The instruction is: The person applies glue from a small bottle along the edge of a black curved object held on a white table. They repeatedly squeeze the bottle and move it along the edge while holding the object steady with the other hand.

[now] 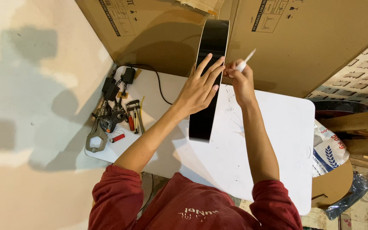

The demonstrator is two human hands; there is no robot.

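left hand (199, 87): laid flat and open, fingers spread, on the face of the glossy black curved panel (209, 76), steadying it without gripping.
right hand (239, 76): pinched shut around a small white tube (244, 61), its thin nozzle pointing up and away; the fingers sit just beside the panel's right edge.
black panel: stands on its edge on the white table (277, 140), leaning up toward the cardboard boxes (303, 38) behind; its lower end rests near the table's middle.
tools: a heap of metal clamps (107, 121), a small red lighter (117, 138) and black chargers with cable (122, 81) lie at the table's left end, well apart from both hands.
right side: a printed sack (329, 153) and wooden pieces (358, 123) sit past the table edge.
risk, slip: the panel balances on a narrow edge under a flat palm only; a sideways push could likely tip it.
risk, smear: squeezing the tube so close to the gloss face could drip or smudge the finish.
risk, fingerprints: the spread fingers may mark the shiny surface.
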